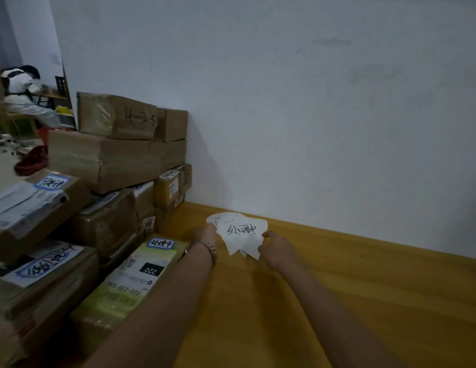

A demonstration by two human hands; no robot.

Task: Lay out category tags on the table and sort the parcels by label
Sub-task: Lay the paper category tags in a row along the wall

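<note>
This is a plain back room used for handling parcels: taped cardboard parcels (pixel 104 160) stand stacked several high on a yellow wooden counter (pixel 364 288) set against a bare white wall (pixel 311 102). Many carry printed shipping labels (pixel 141 266) and blue-bordered handwritten stickers (pixel 160 243). Far back on the left, a person in white (pixel 24 94) is at a small table (pixel 55 96) among cluttered goods.
</note>
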